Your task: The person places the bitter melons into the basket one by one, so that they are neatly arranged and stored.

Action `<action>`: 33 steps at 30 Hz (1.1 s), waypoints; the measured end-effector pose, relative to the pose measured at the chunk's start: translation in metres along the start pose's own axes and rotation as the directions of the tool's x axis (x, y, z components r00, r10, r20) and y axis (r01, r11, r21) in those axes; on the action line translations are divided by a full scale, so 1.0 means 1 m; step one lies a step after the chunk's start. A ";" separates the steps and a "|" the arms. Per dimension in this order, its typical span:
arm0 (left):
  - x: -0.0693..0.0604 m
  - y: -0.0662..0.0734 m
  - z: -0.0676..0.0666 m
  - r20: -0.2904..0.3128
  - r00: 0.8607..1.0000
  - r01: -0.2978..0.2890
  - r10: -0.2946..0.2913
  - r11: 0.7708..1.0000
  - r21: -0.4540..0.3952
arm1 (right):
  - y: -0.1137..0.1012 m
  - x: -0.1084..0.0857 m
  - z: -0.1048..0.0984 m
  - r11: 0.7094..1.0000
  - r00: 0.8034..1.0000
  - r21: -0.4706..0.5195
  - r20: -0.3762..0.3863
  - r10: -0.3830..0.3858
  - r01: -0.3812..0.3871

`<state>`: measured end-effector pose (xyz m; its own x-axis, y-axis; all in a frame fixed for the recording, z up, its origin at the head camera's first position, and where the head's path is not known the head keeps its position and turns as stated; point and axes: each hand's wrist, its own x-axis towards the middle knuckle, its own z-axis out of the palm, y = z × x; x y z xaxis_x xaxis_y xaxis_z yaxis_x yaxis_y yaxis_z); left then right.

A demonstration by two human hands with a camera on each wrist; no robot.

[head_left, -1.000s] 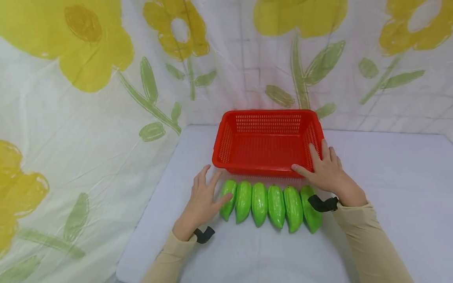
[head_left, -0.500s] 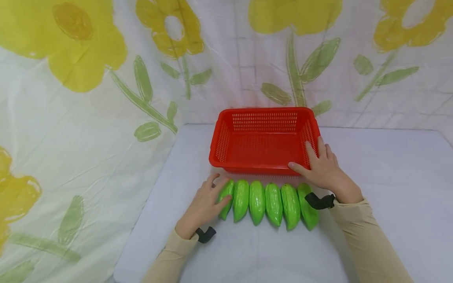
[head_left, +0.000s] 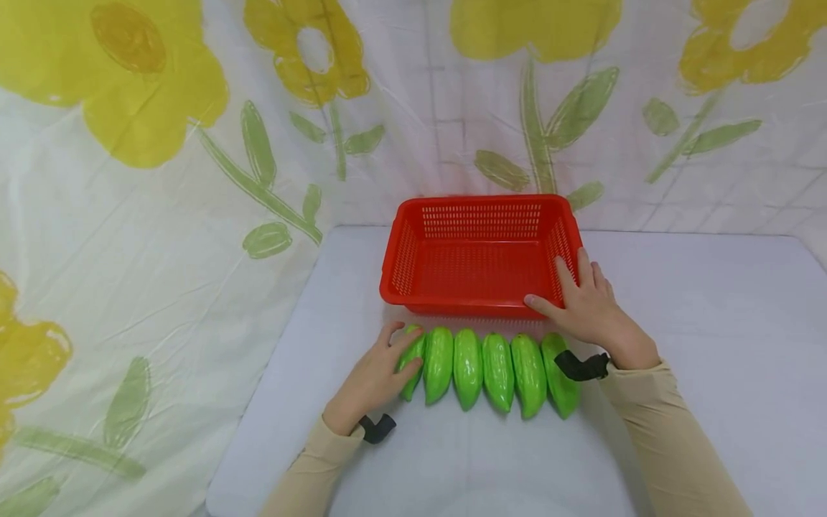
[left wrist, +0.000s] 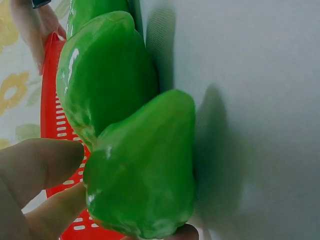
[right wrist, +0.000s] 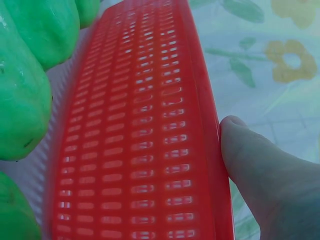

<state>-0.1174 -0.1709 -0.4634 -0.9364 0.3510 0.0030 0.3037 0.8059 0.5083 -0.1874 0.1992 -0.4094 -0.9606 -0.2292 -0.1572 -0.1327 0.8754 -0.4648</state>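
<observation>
Several glossy, elongated green fruits with pointed ends lie in a row on the table. My left hand point(head_left: 375, 370) is curled about the leftmost green fruit point(head_left: 411, 366), with thumb and fingers on it. Close up in the left wrist view, that same fruit point(left wrist: 145, 170) has fingers point(left wrist: 45, 160) at its left side and a fingertip at its lower end. My right hand point(head_left: 591, 309) rests on the right front corner of the red basket point(head_left: 472, 310), fingers spread and fairly straight. In the right wrist view the thumb point(right wrist: 250, 160) touches the basket's rim.
The basket stands behind the fruits, with nothing lying in it. White cloth covers the table point(head_left: 698, 323). A curtain point(head_left: 413, 108) printed with yellow flowers hangs behind and at the left. The rightmost fruit point(head_left: 559, 377) lies partly beneath the right wrist's black mount point(head_left: 581, 366).
My left hand has moved slightly right and its fingers have closed around the leftmost fruit. The right hand stays on the basket. The head view has shifted a little.
</observation>
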 end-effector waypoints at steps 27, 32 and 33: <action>0.000 0.004 -0.002 0.011 0.999 0.042 -0.041 0.999 -0.026 | -0.001 -0.001 0.000 1.000 1.000 0.009 -0.007 0.014 -0.013; -0.004 0.008 -0.013 -0.016 0.999 0.035 -0.036 0.999 -0.037 | -0.001 0.000 0.000 1.000 1.000 -0.005 0.000 0.015 -0.015; -0.004 0.009 -0.015 -0.022 0.999 0.032 -0.033 0.999 -0.038 | -0.002 0.000 -0.001 1.000 1.000 -0.008 0.001 0.015 -0.015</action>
<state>-0.1135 -0.1722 -0.4462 -0.9494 0.3140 0.0053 0.2670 0.7980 0.5403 -0.1868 0.1982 -0.4082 -0.9623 -0.2163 -0.1652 -0.1202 0.8823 -0.4551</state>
